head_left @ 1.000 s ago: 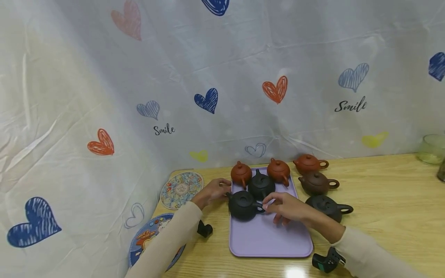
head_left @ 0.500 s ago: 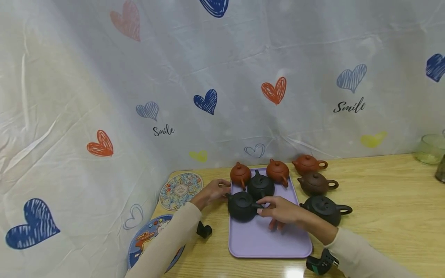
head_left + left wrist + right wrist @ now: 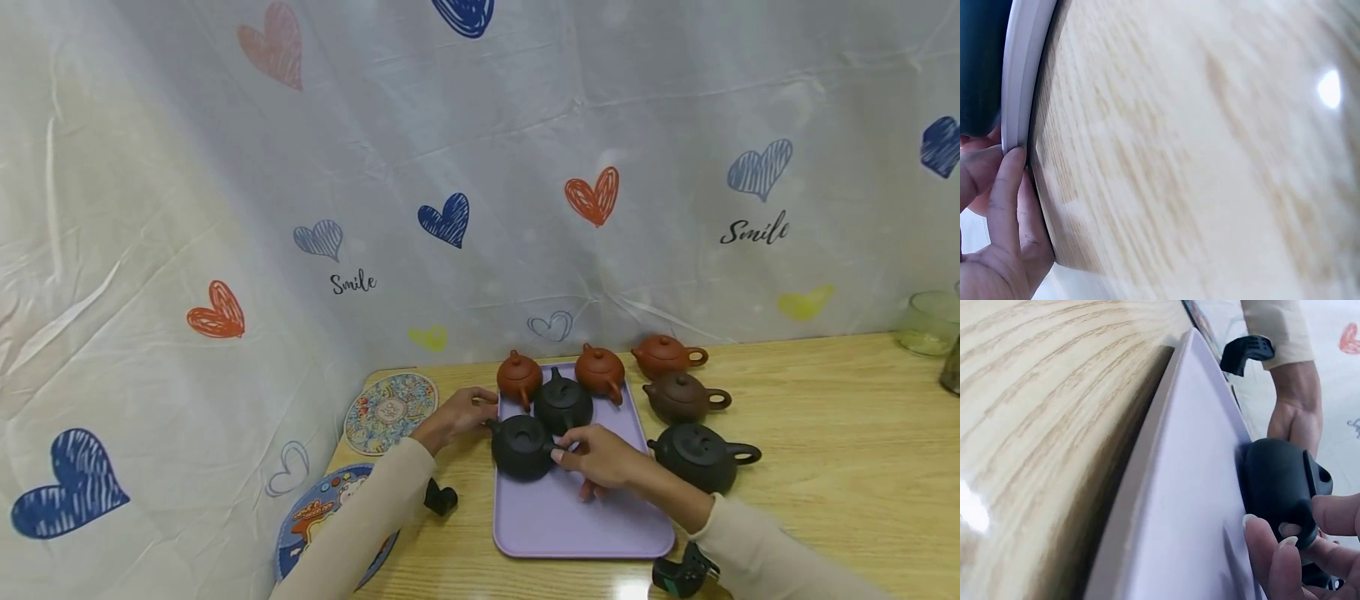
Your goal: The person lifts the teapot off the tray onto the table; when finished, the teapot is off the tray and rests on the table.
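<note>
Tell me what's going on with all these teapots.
A person's right hand is pinching the nearest black teapot on a lilac tray by its handle, while the left hand touches the tray's left rim. Behind that pot, the tray also carries another black teapot and two reddish-brown teapots. Three more teapots stand on the wooden table, to the right of the tray.

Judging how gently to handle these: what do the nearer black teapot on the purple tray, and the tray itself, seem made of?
Nearer black teapot: probably unglazed clay, matte; its surface shows no sharp glare, though that's inconclusive. Purple tray: likely plastic, smooth satin, from uniform colour and rounded rim.
</note>
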`<state>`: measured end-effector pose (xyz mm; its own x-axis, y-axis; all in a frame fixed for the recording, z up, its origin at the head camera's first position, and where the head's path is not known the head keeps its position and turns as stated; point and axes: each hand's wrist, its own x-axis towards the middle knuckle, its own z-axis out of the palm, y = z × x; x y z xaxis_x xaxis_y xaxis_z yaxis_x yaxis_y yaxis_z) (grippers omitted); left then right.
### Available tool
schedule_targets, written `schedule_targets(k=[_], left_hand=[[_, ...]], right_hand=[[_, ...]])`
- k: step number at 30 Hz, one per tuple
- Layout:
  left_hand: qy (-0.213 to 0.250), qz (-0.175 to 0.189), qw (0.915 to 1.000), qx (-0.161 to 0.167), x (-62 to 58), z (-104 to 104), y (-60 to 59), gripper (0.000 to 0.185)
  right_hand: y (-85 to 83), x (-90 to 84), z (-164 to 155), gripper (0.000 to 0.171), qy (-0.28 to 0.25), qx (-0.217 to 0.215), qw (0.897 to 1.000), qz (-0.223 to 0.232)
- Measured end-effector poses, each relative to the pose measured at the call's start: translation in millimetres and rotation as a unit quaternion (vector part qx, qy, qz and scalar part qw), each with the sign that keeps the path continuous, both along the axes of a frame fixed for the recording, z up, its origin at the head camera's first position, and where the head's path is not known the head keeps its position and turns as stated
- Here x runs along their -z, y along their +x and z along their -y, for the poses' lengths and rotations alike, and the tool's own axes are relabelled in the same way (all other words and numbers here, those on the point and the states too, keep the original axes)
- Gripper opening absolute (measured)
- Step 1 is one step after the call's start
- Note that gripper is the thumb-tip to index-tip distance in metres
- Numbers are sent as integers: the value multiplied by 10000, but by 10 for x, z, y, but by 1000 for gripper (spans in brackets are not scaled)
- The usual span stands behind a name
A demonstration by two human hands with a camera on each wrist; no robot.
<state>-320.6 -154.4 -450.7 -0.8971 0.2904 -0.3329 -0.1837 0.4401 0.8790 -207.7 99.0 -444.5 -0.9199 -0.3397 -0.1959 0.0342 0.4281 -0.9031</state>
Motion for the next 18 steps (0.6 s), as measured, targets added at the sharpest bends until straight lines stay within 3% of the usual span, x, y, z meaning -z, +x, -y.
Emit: schedule_targets(k=[9, 18], left_hand=[[54, 5, 10000, -26, 0, -12, 2, 38], [120, 30, 9999, 1, 14, -11, 1, 39]], right_hand=[[20, 40, 46, 19, -41, 211, 9996, -154], [62, 43, 21, 26, -1005, 335, 9936, 401]])
